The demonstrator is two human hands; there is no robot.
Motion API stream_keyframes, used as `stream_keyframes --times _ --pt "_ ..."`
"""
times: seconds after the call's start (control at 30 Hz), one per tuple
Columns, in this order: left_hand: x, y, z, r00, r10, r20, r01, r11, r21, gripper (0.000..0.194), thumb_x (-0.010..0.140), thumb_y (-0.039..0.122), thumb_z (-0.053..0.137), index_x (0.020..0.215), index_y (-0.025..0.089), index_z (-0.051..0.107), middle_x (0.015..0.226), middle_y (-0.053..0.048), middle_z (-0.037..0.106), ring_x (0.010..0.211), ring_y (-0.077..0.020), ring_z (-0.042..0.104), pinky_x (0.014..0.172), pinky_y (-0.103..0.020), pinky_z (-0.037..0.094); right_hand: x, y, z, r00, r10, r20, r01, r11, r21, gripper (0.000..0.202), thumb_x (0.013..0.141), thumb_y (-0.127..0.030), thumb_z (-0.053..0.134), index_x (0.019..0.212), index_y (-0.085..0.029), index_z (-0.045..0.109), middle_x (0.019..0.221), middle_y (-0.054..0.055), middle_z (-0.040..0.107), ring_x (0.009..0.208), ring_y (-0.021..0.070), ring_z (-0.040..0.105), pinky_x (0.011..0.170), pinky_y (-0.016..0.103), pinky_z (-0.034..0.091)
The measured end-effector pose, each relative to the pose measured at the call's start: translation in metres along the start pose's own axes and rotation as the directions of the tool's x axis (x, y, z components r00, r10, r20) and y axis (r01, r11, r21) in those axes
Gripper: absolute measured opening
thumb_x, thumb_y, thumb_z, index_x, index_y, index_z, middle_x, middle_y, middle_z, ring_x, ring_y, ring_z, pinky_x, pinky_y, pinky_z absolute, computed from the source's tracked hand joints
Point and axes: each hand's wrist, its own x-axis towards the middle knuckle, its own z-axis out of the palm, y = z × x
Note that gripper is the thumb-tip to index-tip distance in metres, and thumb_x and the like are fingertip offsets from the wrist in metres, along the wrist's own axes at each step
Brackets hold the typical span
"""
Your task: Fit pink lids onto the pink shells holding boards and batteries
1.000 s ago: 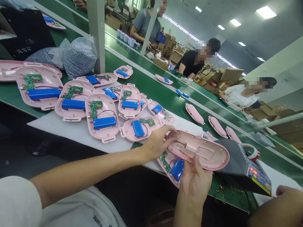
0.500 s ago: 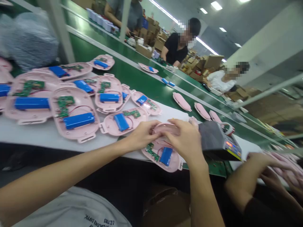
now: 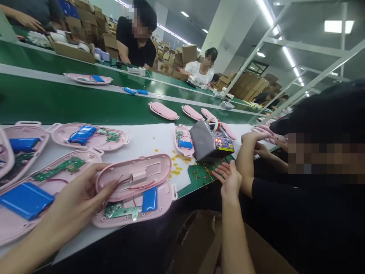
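Observation:
My left hand [image 3: 82, 190] grips a pink plastic shell [image 3: 159, 163] by its left end, thumb inside and fingers behind. Thin wires and a small pale pad lie inside that shell. It is tilted above another pink half-shell [image 3: 164, 215], which holds a green circuit board [image 3: 122, 213] and a blue battery pack [image 3: 149, 199]. Off to the right, my right hand [image 3: 229, 177] is open, palm up with fingers spread, and holds nothing. It is just in front of a grey box-shaped machine [image 3: 202, 142] with a lit button panel.
Small yellow tape pieces [image 3: 176, 167] lie scattered by the machine. More pink half-shells [image 3: 88, 135] with batteries stand at left. Closed pink units [image 3: 164, 110] rest on the green bench [image 3: 119, 102]. A co-worker's arm [image 3: 246, 163] is close at right; a brown carton [image 3: 196, 243] sits below.
The view has swung to the right. My right hand has let go of the pink shell and moved away toward the machine, while my left hand keeps hold of it.

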Motion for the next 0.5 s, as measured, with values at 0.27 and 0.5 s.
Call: stream_keyframes --times 0.27,0.5 --pt "0.005 -0.01 0.003 0.999 0.014 -0.047 -0.013 1.0 0.01 0.027 0.083 0.054 0.064 0.097 0.032 0.059 0.06 0.005 0.063 0.049 -0.0216 0.058 0.039 -0.03 0.044 0.036 -0.003 0.005 0.986 0.088 0.144 -0.095 0.994 0.044 0.048 0.057 -0.047 0.083 0.084 -0.014 0.062 0.073 0.004 0.069 0.064 0.0165 0.066 0.061 0.032 0.06" --pt "-0.002 -0.003 0.0 0.997 -0.056 0.055 0.065 0.982 -0.18 0.028 0.085 0.044 0.066 0.1 0.02 0.063 0.075 -0.001 0.064 0.062 -0.0186 0.059 0.051 -0.027 0.048 -0.029 -0.013 0.005 0.931 -0.291 0.22 0.307 0.951 -0.041 0.034 0.068 -0.046 0.078 0.075 -0.017 0.061 0.074 0.002 0.064 0.068 0.0156 0.062 0.064 0.032 0.056"
